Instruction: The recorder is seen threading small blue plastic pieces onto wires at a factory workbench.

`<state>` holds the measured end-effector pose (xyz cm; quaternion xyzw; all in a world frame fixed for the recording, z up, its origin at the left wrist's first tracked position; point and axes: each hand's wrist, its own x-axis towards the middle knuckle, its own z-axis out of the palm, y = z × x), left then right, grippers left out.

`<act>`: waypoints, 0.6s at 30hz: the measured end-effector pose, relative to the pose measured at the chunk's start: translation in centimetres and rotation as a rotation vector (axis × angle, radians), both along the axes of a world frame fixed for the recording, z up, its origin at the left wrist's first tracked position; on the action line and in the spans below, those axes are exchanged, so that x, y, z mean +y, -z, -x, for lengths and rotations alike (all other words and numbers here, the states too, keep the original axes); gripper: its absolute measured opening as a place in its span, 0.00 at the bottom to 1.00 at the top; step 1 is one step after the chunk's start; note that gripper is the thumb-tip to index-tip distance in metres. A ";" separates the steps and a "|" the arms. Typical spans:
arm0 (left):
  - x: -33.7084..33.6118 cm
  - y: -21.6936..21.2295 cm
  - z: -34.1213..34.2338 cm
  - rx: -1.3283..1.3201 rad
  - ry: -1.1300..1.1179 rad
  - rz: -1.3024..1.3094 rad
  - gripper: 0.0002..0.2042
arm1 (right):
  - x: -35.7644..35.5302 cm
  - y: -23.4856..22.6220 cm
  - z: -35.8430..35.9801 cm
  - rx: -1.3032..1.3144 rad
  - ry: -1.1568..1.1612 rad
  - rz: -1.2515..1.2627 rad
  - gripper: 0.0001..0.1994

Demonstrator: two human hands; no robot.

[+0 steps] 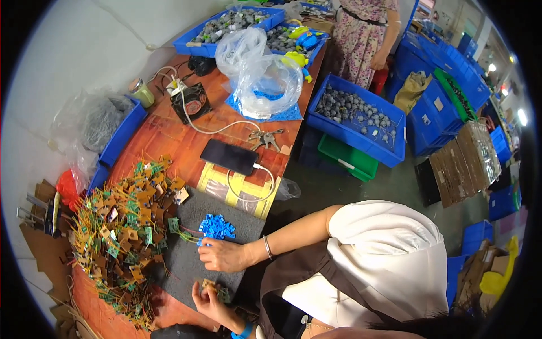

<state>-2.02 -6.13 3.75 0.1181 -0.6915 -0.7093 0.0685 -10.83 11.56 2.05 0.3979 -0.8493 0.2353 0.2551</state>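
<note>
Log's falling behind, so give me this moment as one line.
Left hand: at small tan board | right hand: beside blue pieces | wired boards: heaped on table

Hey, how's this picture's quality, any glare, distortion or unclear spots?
Head view: fisheye curvature, black corners; head view: the lamp at right burns out white, and the clear plastic bag shows shiny highlights; head view: many wires in the circuit-board pile are too fine to separate.

the mat [183, 261] looks matt and rough — blue pieces [216, 227] plastic, the phone [228, 156] glossy.
</note>
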 end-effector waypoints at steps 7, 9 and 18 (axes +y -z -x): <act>0.2 0.2 1.2 -0.007 -0.014 0.325 0.16 | 0.9 -0.4 0.6 -0.044 -0.027 -0.022 0.06; 0.6 -0.7 1.5 -0.049 -0.037 0.241 0.15 | 1.5 -1.3 0.9 -0.045 -0.053 -0.014 0.05; 1.1 -0.9 1.4 0.128 -0.240 0.830 0.05 | 1.8 -3.0 0.7 -0.239 -0.015 0.080 0.10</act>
